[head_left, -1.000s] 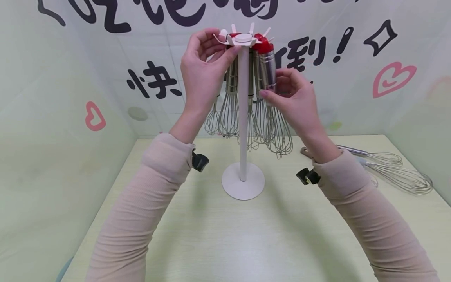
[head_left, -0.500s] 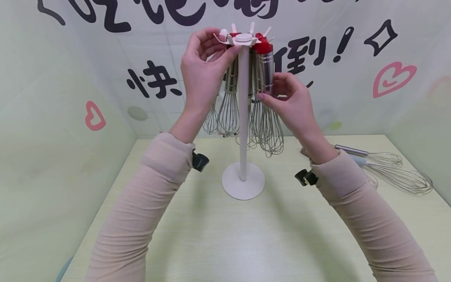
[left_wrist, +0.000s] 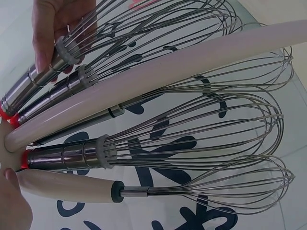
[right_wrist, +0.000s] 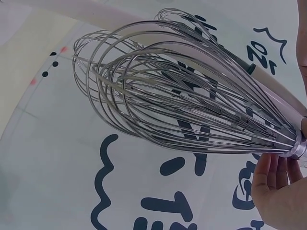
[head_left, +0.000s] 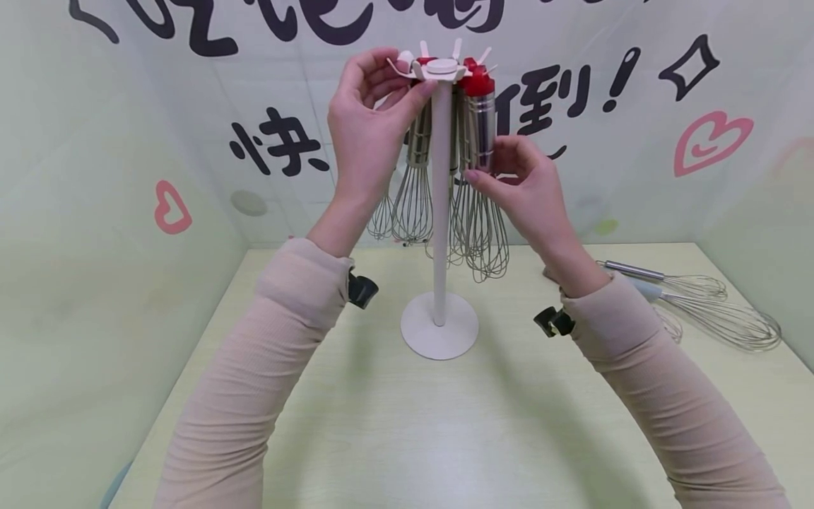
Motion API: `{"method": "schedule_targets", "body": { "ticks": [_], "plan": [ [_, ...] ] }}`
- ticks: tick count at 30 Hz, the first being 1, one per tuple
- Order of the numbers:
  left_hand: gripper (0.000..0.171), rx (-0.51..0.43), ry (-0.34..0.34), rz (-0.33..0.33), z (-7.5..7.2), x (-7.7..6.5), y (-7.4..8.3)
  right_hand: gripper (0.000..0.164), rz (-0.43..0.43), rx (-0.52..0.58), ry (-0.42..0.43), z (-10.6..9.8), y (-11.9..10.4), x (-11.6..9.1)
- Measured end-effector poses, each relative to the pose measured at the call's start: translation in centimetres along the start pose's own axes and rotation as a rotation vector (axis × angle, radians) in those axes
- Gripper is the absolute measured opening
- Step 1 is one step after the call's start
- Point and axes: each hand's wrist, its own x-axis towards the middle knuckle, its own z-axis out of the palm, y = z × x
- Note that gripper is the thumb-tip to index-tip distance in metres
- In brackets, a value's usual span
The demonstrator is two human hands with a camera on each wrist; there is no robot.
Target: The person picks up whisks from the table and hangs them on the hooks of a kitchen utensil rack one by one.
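Head view, upper centre: white rack with round base, single pole and ring of hooks [head_left: 440,212]. Left hand [head_left: 375,120] clamped on its top, thumb under the rim, fingers bent round the left hooks. Right hand [head_left: 524,173], right of the pole: thumb and fingers clamped on the silver cylindrical handle of a red-ended steel wire whisk [head_left: 481,127], hanging nearly upright. Rack also holds, by the left wrist view, a second red-ended silver whisk [left_wrist: 60,93], a slim silver-handled whisk [left_wrist: 91,122], a thick silver-handled whisk [left_wrist: 103,149] and a cream-handled whisk with dark collar [left_wrist: 144,191]. Frame right, on the pale wood-look table [head_left: 394,424]: small silver-handled whisk [head_left: 658,275], larger pale-blue-handled whisk [head_left: 706,311]. White cloth backdrop [head_left: 636,184], black lettering: "快" left, "倒!" right; top line cut off.
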Motion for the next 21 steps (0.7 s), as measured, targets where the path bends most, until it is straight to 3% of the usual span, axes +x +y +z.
{"method": "schedule_targets", "body": {
  "ticks": [21],
  "plan": [
    [0.05, -0.029, -0.017, 0.011, -0.3, 0.4, -0.5, 0.034, -0.024, -0.064, 0.011, -2.0, 0.6, -0.2]
  ]
}}
